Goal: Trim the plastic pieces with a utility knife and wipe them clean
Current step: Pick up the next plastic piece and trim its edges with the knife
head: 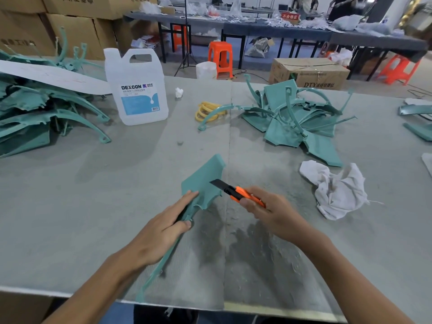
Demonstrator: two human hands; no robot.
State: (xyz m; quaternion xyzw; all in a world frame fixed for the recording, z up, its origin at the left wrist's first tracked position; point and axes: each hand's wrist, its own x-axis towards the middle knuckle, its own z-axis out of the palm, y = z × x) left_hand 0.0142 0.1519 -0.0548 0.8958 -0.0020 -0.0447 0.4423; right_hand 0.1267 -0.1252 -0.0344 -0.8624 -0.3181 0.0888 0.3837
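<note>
Plastic piece [203, 181] gripped by left hand [161, 228], knife [236, 191] in right hand [271, 213].

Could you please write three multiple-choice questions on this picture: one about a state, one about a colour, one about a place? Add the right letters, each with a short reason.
1. The left hand: A. grips the piece B. lies flat, empty C. is out of view
2. The handle of the knife is: A. blue B. orange C. yellow
3. The rag lies: A. under the piece B. on the table, right of the right hand C. on the floor
Answers: 1 A: fingers and thumb clamp it. 2 B: orange shows above the right fist. 3 B: it lies crumpled there.
</note>
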